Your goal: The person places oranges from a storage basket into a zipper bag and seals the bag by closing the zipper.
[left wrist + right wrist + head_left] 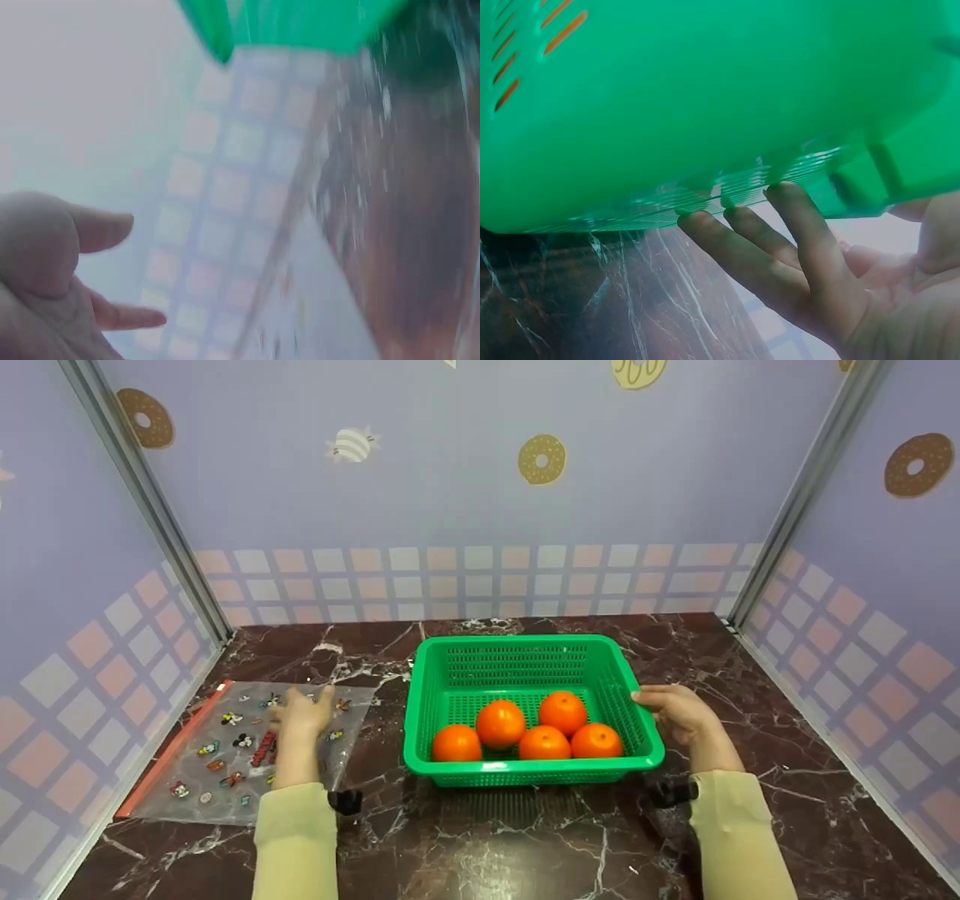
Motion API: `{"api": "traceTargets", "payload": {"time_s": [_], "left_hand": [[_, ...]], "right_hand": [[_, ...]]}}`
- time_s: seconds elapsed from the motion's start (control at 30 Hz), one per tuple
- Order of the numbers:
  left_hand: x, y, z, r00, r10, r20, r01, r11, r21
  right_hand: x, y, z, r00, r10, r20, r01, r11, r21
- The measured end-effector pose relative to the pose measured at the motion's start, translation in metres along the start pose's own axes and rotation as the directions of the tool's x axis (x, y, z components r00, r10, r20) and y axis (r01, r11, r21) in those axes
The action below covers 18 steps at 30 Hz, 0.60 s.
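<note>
A green plastic basket [517, 640] with slotted walls stands on the marble-patterned table, several oranges [501, 724] lying toward its front side. My right hand [682, 716] grips the basket's right rim. In the right wrist view, its fingers [810, 247] reach under the rim and their tips meet the slotted outer wall. Off to the left, my left hand [301, 720] is held over a flat, clear plastic bag [161, 802] with a red strip along one edge and small colourful cartoon figures. The left wrist view has the thumb [103, 227] and a finger stretched out, with nothing held.
Lilac walls with a checked lower band and printed doughnuts [541, 460] enclose the table at the back and both sides. Dark marble tabletop [480, 847] with white veins runs in front of the basket. Grey metal posts [780, 495] stand at the back corners.
</note>
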State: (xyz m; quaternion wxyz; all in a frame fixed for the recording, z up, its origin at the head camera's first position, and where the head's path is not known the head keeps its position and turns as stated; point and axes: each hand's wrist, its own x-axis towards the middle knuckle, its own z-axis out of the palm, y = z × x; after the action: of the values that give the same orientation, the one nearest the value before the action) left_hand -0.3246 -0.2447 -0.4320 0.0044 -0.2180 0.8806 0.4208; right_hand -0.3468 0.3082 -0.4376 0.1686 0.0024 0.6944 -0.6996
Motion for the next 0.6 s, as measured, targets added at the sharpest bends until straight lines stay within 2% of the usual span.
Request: {"api": "traceTargets", "payload": {"time_s": [0.1, 0.23, 0.4, 0.6], "left_hand": [[0.007, -0.017, -0.006, 0.993, -0.122, 0.003, 0.122, 0.992, 0.038], [0.010, -0.028, -0.009, 0.973, -0.226, 0.056, 0.222, 0.972, 0.072], [0.010, -0.030, -0.007, 0.957, -0.266, 0.114, 0.249, 0.958, 0.145], [0.009, -0.028, -0.002, 0.948, -0.290, 0.132, 0.259, 0.942, 0.214]], "right_hand": [[-0.001, 0.000, -0.001, 1.000, -0.009, 0.004, 0.009, 1.000, -0.020], [-0.001, 0.001, -0.002, 1.000, -0.013, 0.006, 0.014, 0.999, -0.045], [0.000, 0.002, -0.001, 1.000, -0.017, -0.002, 0.017, 0.998, -0.056], [0.001, 0.001, 0.000, 1.000, -0.017, 0.002, 0.017, 0.999, -0.045]]}}
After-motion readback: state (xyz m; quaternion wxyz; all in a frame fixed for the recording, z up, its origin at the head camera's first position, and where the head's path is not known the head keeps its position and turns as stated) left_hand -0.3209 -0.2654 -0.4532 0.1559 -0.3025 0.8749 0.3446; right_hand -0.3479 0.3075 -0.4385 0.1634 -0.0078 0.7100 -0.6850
